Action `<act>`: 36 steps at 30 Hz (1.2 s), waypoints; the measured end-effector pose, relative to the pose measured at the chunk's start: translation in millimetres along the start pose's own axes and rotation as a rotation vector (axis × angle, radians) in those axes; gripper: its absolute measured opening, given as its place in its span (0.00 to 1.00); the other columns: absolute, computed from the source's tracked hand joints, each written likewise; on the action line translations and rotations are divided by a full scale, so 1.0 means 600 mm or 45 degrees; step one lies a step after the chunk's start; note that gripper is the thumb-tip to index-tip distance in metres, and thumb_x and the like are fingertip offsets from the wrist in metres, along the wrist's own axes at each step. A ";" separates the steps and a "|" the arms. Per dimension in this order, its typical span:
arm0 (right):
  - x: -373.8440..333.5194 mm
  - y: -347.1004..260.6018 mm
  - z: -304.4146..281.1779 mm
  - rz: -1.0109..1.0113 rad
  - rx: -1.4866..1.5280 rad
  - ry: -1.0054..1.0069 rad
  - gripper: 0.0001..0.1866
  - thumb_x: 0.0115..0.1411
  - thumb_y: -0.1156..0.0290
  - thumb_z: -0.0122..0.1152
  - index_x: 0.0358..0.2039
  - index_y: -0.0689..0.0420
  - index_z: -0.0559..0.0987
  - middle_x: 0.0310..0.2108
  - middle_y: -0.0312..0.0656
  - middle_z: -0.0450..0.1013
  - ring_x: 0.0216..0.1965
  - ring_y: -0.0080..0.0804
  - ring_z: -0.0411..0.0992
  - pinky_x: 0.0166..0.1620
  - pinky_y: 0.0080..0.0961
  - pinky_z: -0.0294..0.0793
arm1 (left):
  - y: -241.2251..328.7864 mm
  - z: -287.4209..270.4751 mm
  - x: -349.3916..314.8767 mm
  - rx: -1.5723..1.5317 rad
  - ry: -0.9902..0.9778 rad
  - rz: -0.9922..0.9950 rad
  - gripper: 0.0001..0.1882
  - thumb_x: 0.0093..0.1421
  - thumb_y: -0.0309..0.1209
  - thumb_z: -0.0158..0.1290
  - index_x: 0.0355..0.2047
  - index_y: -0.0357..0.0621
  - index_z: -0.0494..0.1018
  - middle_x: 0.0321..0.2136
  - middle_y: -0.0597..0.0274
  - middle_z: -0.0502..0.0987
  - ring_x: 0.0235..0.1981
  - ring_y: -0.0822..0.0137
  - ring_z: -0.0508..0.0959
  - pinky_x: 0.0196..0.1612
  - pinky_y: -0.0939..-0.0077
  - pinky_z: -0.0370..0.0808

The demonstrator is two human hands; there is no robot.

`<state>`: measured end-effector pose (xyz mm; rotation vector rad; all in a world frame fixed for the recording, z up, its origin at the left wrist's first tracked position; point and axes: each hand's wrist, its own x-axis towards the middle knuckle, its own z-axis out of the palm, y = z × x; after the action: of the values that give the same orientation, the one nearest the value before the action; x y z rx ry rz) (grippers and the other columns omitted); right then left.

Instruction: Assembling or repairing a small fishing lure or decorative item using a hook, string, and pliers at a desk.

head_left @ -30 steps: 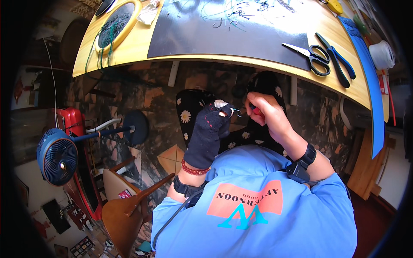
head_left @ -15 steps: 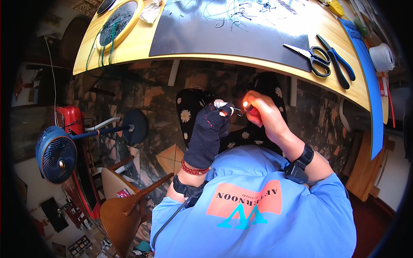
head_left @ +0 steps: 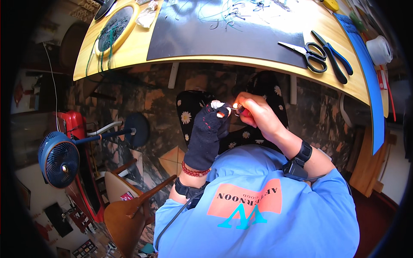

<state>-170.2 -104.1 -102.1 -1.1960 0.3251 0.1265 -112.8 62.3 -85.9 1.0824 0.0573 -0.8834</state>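
My left hand [head_left: 210,129], in a black glove with white wrapping at the thumb, is closed in a pinch over my lap. A small thin fish hook [head_left: 236,114] sticks out from its fingertips; the pinched end is hidden. Close on the right, my right hand [head_left: 260,112] is bare and wrapped round a lighter [head_left: 241,110], most of which the fingers cover. Its flame [head_left: 235,105] burns right beside the left fingertips and the hook. Whether the flame touches the hook, I cannot tell.
Ahead stands a wooden table [head_left: 129,61] with a dark mat [head_left: 180,43]. Several loose hooks [head_left: 228,25], scissors [head_left: 314,57], pliers [head_left: 333,58] and a yellow-rimmed tray [head_left: 130,23] of green strands lie there. A fan [head_left: 60,160] and a wooden chair [head_left: 124,219] are at left.
My right hand has moved left with the lit lighter, bringing the flame closer to the left fingertips. The left hand has hardly moved. The view has shifted slightly.
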 end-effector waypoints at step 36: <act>-0.034 -0.206 0.045 -0.541 -0.999 -0.067 0.09 0.56 0.71 0.70 0.31 0.61 0.78 0.27 0.34 0.75 0.29 0.18 0.73 0.34 0.18 0.72 | 0.066 0.015 -0.011 0.299 0.025 0.646 0.03 0.61 0.24 0.59 0.34 0.42 0.75 0.31 0.70 0.75 0.34 0.78 0.73 0.39 0.82 0.71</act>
<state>-151.9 -122.6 23.4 -2.0069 -0.0497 -0.0989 -94.9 66.2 -49.1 1.2492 -0.3004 -0.4269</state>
